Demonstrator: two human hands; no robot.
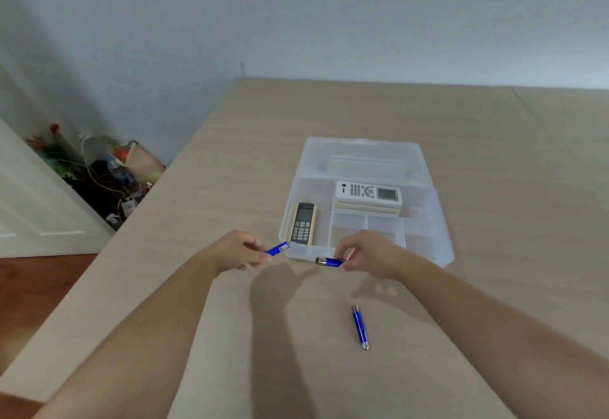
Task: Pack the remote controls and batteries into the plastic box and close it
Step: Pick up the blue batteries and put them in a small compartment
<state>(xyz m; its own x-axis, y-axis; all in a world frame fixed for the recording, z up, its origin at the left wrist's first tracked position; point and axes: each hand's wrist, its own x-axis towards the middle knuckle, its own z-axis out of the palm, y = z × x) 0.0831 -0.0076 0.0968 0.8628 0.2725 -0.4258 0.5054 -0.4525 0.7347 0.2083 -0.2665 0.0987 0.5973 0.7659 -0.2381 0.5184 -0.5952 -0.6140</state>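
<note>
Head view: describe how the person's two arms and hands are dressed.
Both are bare: the left hand and right hand wear no gloves, and no rings, watch or bracelets show. No sleeve covers either forearm up to the frame edge.

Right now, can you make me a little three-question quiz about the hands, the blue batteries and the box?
1. True or false: the lid of the plastic box is shut.
2. What does each hand hold? A) a remote B) a blue battery C) nothing
3. Fill the gap: the blue batteries on the table lie ____ the box.

Key
1. False. The lid lies open, and the dark remote and the white remote sit inside.
2. B. The left hand pinches one blue battery and the right hand pinches another blue battery.
3. Outside, on the table, nearer the person.
</note>
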